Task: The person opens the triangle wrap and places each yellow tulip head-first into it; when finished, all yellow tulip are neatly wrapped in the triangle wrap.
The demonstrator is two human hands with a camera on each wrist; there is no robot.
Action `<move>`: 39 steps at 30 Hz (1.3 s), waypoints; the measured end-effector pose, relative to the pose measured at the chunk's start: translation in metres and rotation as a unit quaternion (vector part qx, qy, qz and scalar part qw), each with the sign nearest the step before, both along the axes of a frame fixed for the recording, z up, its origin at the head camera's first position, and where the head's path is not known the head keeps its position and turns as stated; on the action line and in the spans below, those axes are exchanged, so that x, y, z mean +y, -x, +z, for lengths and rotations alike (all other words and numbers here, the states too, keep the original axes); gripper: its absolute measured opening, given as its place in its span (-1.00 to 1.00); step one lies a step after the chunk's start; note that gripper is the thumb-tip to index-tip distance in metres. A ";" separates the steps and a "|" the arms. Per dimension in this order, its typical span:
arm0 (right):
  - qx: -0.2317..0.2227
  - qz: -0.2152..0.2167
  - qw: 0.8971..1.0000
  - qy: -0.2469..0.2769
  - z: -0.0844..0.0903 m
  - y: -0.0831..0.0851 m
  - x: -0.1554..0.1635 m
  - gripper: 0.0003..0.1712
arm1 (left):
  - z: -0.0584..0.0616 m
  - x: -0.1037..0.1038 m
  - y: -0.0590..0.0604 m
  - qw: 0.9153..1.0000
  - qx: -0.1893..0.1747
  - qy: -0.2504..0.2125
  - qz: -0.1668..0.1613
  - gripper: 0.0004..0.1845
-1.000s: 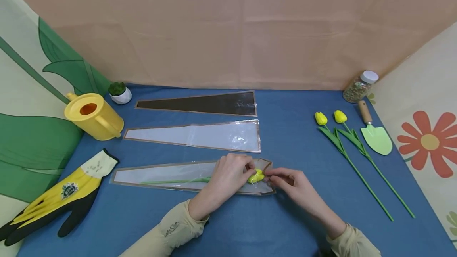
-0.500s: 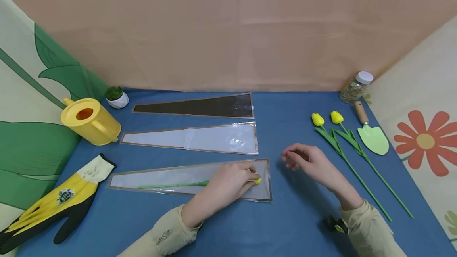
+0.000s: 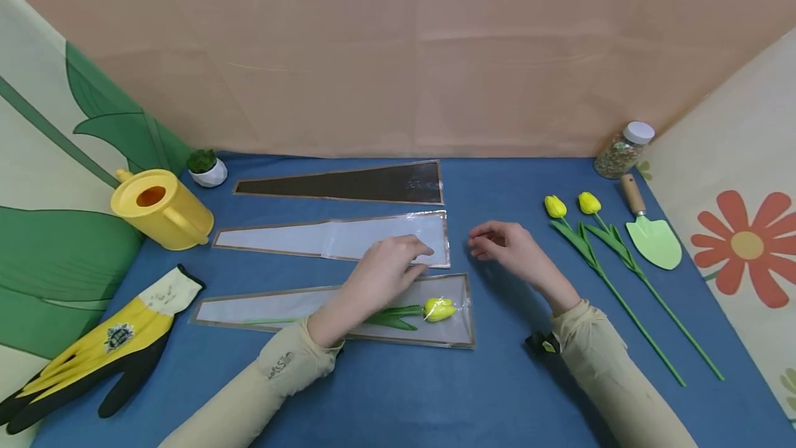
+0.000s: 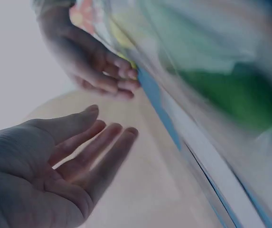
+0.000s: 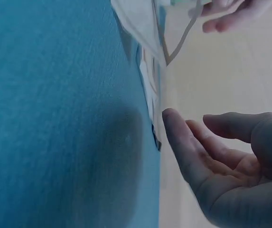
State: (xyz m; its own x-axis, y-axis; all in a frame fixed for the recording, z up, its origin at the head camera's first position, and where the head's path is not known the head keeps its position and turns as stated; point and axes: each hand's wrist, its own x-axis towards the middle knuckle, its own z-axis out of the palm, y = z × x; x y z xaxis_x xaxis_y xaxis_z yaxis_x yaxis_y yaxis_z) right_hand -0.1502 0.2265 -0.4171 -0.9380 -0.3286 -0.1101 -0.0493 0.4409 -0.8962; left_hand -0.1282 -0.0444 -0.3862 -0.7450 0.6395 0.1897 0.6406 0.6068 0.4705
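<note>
A yellow tulip (image 3: 439,310) lies inside the nearest clear-fronted flower sleeve (image 3: 457,296), its green stem running left. Over this sleeve hovers my left hand (image 3: 387,269), fingers loosely bent and holding nothing; its forearm covers part of the stem. Just beyond is a second white-backed sleeve (image 3: 373,234), with a black-backed sleeve (image 3: 373,184) behind it. My right hand (image 3: 513,251) hangs above the cloth right of the sleeves, fingers relaxed and nothing in them. In the left wrist view my left hand (image 4: 69,166) shows an empty palm. The right wrist view shows my right hand (image 5: 235,166) likewise empty.
Two yellow tulips (image 3: 591,261) lie at right beside a green trowel (image 3: 654,240) and a jar (image 3: 624,151) with a white lid. At left are a yellow watering can (image 3: 164,209), a small potted plant (image 3: 208,168) and a yellow-black glove (image 3: 118,344).
My left hand has let go of the tulip and risen away from it, leaving the bloom visible. My right hand released the sleeve's open end, which now lies flat, and drew back to the right.
</note>
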 end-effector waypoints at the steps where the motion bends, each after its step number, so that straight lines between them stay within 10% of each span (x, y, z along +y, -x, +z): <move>1: -0.006 0.000 1.000 0.003 -0.001 0.003 -0.001 -0.69 | 0.001 0.000 0.007 1.000 -0.003 0.003 0.002 -0.79; 17: -0.069 -0.009 0.997 0.030 -0.014 0.032 -0.016 -0.60 | -0.020 0.018 0.083 0.998 -0.020 0.051 -0.017 -0.77; 39: -0.063 -0.003 0.997 0.041 -0.015 0.041 -0.034 -0.54 | -0.034 0.019 0.088 0.994 -0.081 0.060 0.042 -0.68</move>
